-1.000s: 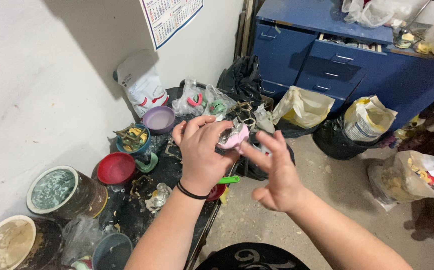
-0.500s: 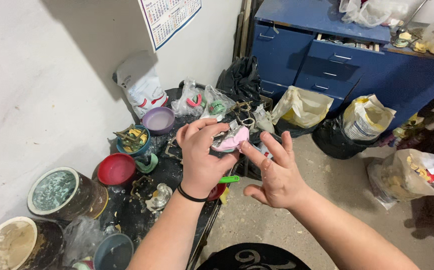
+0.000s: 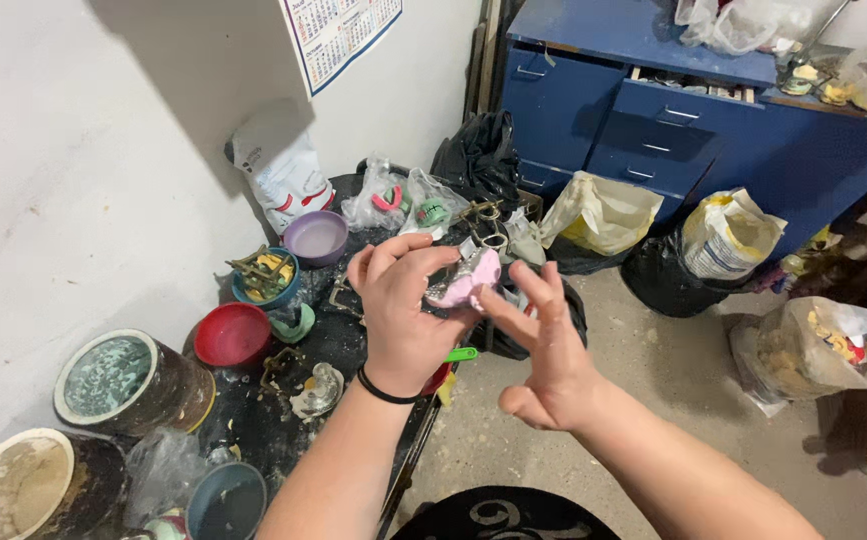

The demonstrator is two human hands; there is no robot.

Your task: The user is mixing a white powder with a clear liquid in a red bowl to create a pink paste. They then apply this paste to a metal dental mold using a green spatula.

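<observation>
My left hand (image 3: 403,305) holds a small pink lump with a grey, plaster-like coat (image 3: 465,280), gripped between thumb and fingers above the dark worktable (image 3: 253,430). A black band circles that wrist. My right hand (image 3: 545,350) is beside it with fingers spread; its fingertips touch the lump's right side. A green handle (image 3: 461,353) pokes out below the left hand.
On the table stand a red bowl (image 3: 231,334), a purple bowl (image 3: 315,237), a teal cup of metal pieces (image 3: 265,274) and crusted tins (image 3: 131,380). Plastic bags (image 3: 598,212) and a blue drawer cabinet (image 3: 653,110) stand on the floor to the right.
Both hands have stayed over the table edge with the lump. The right hand's fingers have shifted lower along the lump's right side.
</observation>
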